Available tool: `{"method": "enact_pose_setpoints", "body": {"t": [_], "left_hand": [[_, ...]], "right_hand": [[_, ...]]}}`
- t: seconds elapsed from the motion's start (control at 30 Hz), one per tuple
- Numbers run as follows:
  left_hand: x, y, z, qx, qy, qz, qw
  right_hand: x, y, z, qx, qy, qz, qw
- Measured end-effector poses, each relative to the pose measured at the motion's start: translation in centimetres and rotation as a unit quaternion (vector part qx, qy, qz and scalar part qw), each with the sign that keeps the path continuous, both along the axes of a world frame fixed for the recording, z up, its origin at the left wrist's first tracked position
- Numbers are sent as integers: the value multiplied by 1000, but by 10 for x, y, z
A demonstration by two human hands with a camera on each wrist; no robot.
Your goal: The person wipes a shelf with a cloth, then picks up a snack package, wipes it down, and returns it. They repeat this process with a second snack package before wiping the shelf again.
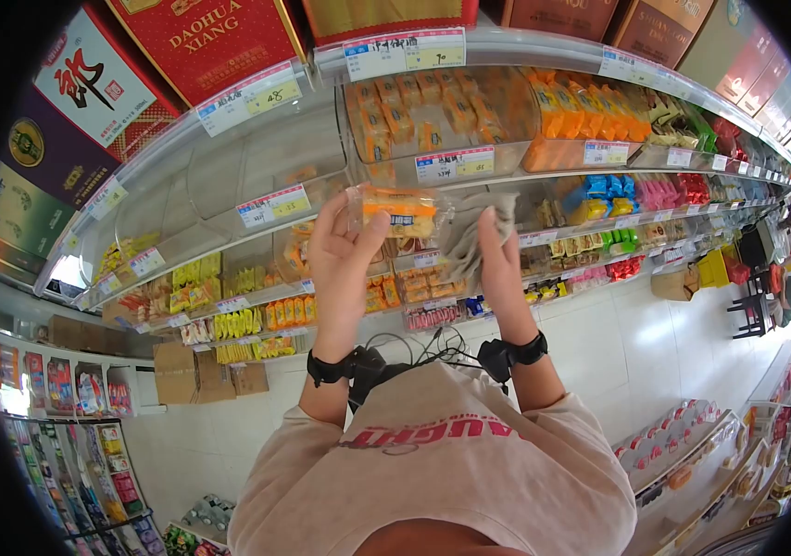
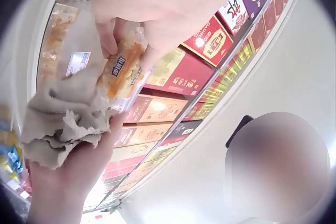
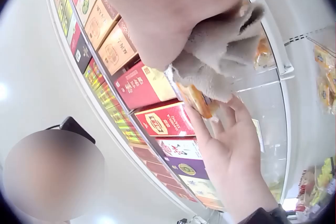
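Observation:
My left hand (image 1: 338,264) pinches a small wrapped snack cake (image 1: 397,206) between thumb and fingers, in front of the shelf. Its wrapper is clear with an orange band and a dark blue label, which shows close up in the left wrist view. A crumpled grey cloth (image 1: 475,239) is gripped in my right hand (image 1: 501,278), thumb over its near side. In the left wrist view the cloth (image 2: 68,116) lies right at the end of the wrapper. From the right wrist, the cloth (image 3: 218,50) covers part of the snack cake, and the left fingers sit behind it.
Behind the hands is a shelf with clear bins; one bin (image 1: 423,116) holds similar orange packets. Price tags (image 1: 270,206) line the shelf edges. Boxed liquor (image 1: 206,46) stands on top. Below are more snack rows, a cardboard box (image 1: 196,373) and tangled black cables (image 1: 433,345).

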State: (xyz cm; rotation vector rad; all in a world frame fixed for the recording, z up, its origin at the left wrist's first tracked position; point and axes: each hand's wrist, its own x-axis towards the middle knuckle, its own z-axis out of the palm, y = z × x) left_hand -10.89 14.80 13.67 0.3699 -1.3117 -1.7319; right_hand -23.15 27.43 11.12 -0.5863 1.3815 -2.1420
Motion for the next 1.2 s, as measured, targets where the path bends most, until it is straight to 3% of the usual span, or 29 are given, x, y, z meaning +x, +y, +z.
{"method": "enact_pose_setpoints", "body": {"t": [0.03, 0.1, 0.3, 0.4, 0.5, 0.6, 0.63, 0.7, 0.77, 0.83, 0.9, 1.0, 1.2], "left_hand": [[-3, 2, 2, -9, 5, 27, 1000], [-8, 7, 0, 13, 8, -17, 1000], [-4, 7, -5, 24, 5, -88, 996], [-3, 5, -7, 23, 31, -85, 996], [-2, 9, 6, -7, 19, -37, 999], [-7, 9, 2, -113, -22, -8, 993], [-9, 11, 0, -159, -38, -6, 987], [-15, 25, -3, -148, -41, 45, 987], [-17, 31, -5, -194, -32, 98, 976], [-12, 29, -12, -253, -60, 87, 962], [-9, 29, -12, -287, -82, 80, 951], [-8, 32, -2, -311, -99, 73, 942], [-6, 22, 6, -356, -118, 61, 925]], "right_hand": [[5, -1, 1, 7, -22, 0, 1000], [5, 2, 2, 31, 91, 92, 991], [3, 1, -8, 11, 190, 91, 978], [-10, 10, -14, 74, 255, 92, 960], [-13, 4, -14, 11, 36, -156, 987], [-5, 5, 9, -108, 42, -127, 985], [-1, 2, 9, -96, 138, -85, 982], [8, -6, 9, -71, 325, -1, 943], [22, -14, 4, -70, 313, 7, 947], [23, -14, 6, -82, 253, 40, 963], [16, -9, 12, -106, 139, 98, 980], [12, -8, 11, -105, 187, 62, 975], [4, 4, 30, -120, 141, 3, 983]]}}
